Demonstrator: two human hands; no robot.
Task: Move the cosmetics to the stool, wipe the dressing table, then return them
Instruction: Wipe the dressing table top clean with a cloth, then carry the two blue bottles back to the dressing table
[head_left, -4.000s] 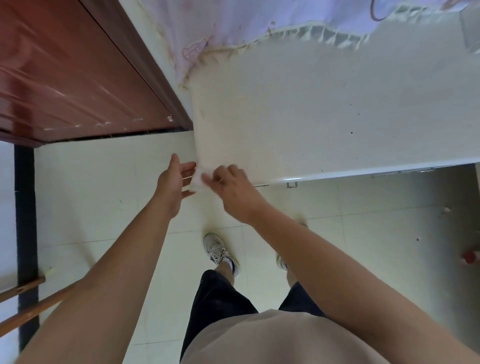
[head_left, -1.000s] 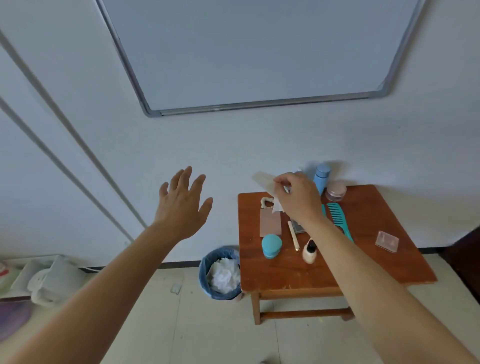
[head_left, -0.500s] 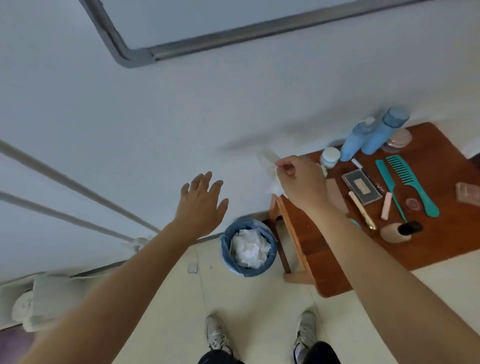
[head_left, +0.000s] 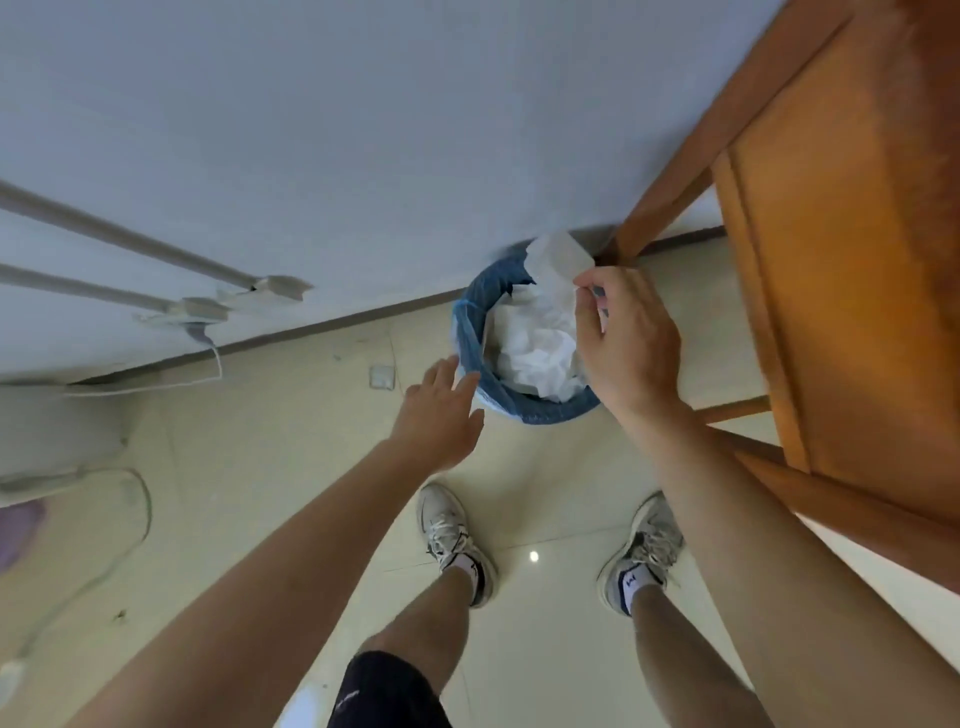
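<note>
left hand (head_left: 441, 410) open, fingers spread, empty, beside bin (head_left: 540, 413) | right hand (head_left: 628, 343) pinches used tissue (head_left: 556, 257), now carried from stool (head_left: 831, 260) edge to over the bin | wiping looks done, returning pending | cosmetics out of view, last seen on the stool

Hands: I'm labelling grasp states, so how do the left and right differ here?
The right hand pinches a white tissue between thumb and fingertips; the left hand holds nothing, fingers straight. The right hand hangs over the mouth of the blue waste bin; the left hand is beside its rim. Both reach toward the bin.
</note>
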